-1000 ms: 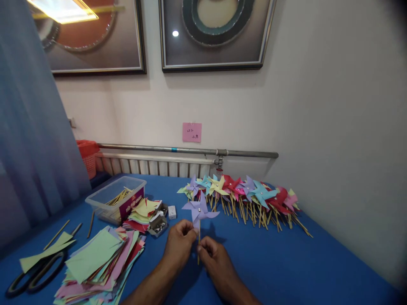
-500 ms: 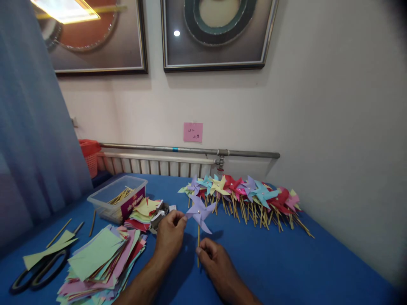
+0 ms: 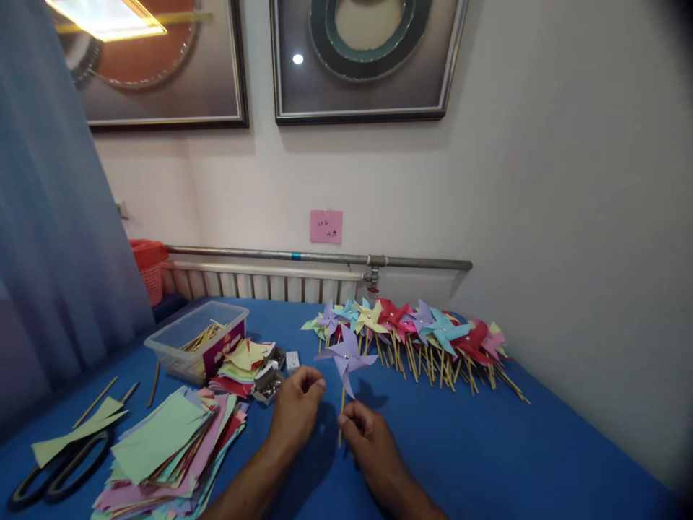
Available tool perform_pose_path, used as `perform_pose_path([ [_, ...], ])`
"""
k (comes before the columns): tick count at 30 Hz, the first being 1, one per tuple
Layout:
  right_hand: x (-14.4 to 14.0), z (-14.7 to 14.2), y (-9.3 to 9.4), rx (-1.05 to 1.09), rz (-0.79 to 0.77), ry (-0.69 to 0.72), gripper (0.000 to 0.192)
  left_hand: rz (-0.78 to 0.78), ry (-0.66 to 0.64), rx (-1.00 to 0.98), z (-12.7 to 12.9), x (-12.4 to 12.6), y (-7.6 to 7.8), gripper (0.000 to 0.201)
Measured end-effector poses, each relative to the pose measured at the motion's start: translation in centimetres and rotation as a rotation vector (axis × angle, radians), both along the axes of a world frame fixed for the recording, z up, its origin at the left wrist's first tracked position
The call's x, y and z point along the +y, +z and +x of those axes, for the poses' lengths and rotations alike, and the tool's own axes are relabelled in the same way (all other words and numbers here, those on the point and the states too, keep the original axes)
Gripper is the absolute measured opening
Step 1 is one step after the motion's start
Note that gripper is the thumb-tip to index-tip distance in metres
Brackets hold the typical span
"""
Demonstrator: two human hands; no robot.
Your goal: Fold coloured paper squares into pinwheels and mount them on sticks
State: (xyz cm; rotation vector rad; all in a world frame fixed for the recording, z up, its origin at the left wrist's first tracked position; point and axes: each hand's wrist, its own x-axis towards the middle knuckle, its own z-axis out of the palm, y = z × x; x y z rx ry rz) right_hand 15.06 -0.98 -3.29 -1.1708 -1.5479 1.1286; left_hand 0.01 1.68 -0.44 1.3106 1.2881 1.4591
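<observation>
A lavender paper pinwheel (image 3: 347, 358) stands upright on a thin wooden stick, with a small metal pin at its centre. My right hand (image 3: 368, 437) pinches the stick below the blades between thumb and fingers. Just left of the pinwheel is my left hand (image 3: 297, 404), apart from the blades. Its fingers are curled in with the thumb close to them, and nothing shows in them. Behind my left hand lie small open boxes of metal pins (image 3: 268, 385) and a little white box (image 3: 292, 360).
Finished pinwheels (image 3: 422, 325) lie in a row at the back right. A clear plastic box (image 3: 198, 339) holds sticks. Paper pieces (image 3: 246, 361) lie beside it. Nearer are a stack of coloured paper (image 3: 162, 440) and black-handled scissors (image 3: 81, 462). Blue cloth (image 3: 487, 462) covers the table.
My left hand has come away from the pinwheel's left blade. The blades have turned, and the pinwheel is slightly further right and higher, with my right hand still on its stick.
</observation>
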Motion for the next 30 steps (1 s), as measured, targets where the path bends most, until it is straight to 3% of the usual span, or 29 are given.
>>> perform_pose_path([
  [3, 0.1, 0.1, -0.2, -0.004, 0.021, -0.014, 0.027, -0.078, -0.156, -0.065, 1.2, -0.3, -0.7, 0.020],
  [6, 0.1, 0.1, -0.2, -0.015, 0.034, -0.025, 0.025, -0.090, -0.211, -0.084, 1.8, -0.6, -1.0, 0.027],
  [15, 0.1, -0.1, -0.4, -0.021, 0.016, -0.016, 0.030, -0.032, -0.150, 0.101, 1.6, -1.4, -0.2, 0.028],
  [22, -0.1, -0.2, -0.1, -0.035, 0.035, -0.007, 0.026, -0.039, -0.128, 0.082, 1.4, -1.2, -0.2, 0.037],
  [30, -0.1, -0.3, 0.2, -0.074, 0.047, -0.012, 0.023, -0.094, -0.156, -0.019, 1.5, -0.6, -0.6, 0.028],
])
